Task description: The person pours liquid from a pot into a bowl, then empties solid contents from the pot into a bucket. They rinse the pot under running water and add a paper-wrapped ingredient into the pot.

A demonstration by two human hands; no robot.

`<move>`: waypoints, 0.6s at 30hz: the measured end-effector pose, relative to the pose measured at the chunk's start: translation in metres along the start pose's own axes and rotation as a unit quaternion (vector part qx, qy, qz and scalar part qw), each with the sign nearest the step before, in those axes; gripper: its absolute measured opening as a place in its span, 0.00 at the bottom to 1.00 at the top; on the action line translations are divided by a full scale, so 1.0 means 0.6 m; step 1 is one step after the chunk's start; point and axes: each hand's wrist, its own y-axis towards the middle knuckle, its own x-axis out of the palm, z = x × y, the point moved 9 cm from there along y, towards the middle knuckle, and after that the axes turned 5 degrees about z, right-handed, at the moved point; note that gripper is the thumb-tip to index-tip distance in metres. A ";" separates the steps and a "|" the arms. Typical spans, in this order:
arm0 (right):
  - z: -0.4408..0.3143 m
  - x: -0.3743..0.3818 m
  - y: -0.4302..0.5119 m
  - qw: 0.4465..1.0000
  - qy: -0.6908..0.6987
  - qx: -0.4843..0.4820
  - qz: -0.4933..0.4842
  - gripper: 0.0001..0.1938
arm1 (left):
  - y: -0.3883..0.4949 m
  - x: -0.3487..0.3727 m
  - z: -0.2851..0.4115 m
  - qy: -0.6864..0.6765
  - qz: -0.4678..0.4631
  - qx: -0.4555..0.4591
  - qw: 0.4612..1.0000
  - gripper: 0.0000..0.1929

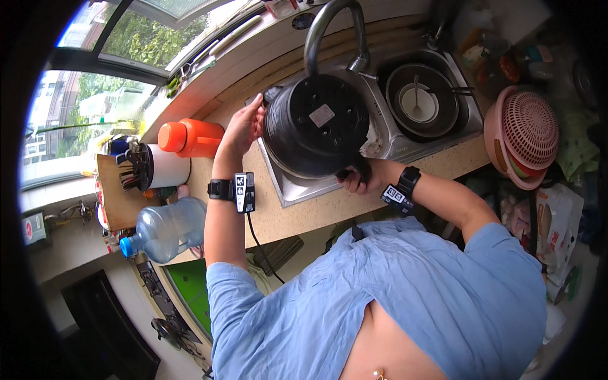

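Observation:
A black pot, perhaps an electric one, is tipped over the left basin of the steel sink. Its underside faces up at me and bears a small label. My left hand grips it by the side handle at its left. Around the handle at its near right my right hand is closed, with the fingers partly hidden. The curved metal faucet rises just behind the pot. What is inside the pot is hidden from view.
In the right basin sits a metal basin with a white bowl and a spoon. An orange thermos, a utensil holder and a large water bottle stand at left. Pink colanders are at right.

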 end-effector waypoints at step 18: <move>-0.176 0.150 -0.248 0.417 -0.498 -0.645 0.403 0.25 | -0.067 -0.035 -0.205 0.002 0.075 -0.076 0.994 0.37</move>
